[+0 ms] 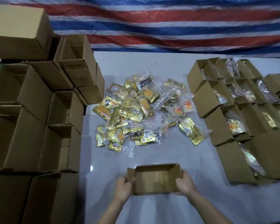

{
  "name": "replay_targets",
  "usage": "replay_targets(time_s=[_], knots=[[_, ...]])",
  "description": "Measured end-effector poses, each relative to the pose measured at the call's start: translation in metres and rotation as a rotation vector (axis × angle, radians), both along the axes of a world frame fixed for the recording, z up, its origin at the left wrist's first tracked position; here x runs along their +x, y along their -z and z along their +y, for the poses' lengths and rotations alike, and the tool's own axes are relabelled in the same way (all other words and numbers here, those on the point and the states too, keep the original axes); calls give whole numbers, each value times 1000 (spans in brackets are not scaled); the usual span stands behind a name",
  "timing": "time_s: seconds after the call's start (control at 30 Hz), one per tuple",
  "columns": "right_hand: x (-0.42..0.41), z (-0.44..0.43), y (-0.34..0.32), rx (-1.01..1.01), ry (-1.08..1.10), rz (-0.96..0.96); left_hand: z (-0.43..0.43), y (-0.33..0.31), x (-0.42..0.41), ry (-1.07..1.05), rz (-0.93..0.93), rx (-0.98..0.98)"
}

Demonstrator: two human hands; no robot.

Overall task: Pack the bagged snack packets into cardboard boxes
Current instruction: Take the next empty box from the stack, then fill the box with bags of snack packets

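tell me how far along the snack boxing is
Done: open boxes on the right already hold bagged packets. In hand: left hand and right hand grip an empty box. Left: the packet pile and stacked empty boxes.

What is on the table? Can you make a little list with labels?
held box: open empty cardboard box, near edge
left hand: grips box's left end
right hand: grips box's right end
middle: pile of bagged gold snack packets
left side: stacked empty boxes
right side: open boxes holding packets
behind: striped tarp
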State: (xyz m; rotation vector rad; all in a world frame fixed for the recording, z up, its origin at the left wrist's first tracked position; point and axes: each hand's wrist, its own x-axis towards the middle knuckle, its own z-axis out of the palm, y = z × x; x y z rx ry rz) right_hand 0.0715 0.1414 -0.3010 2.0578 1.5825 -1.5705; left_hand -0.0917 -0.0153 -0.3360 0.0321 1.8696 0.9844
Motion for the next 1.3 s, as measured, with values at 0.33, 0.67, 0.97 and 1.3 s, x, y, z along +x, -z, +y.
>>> replay_targets(time_s=[0.33, 0.67, 0.97, 1.3], knots=[[-9, 30, 5, 6, -35, -3, 32, 6, -5, 37, 57, 2], [-10, 51, 34, 149, -81, 44, 81, -10, -4, 369, 598, -185], [7, 87, 46, 70, 157, 177, 258, -14, -30, 295, 375, 92], [15, 105, 47, 190, -168, 46, 298, 46, -21, 1324, 1211, -546]])
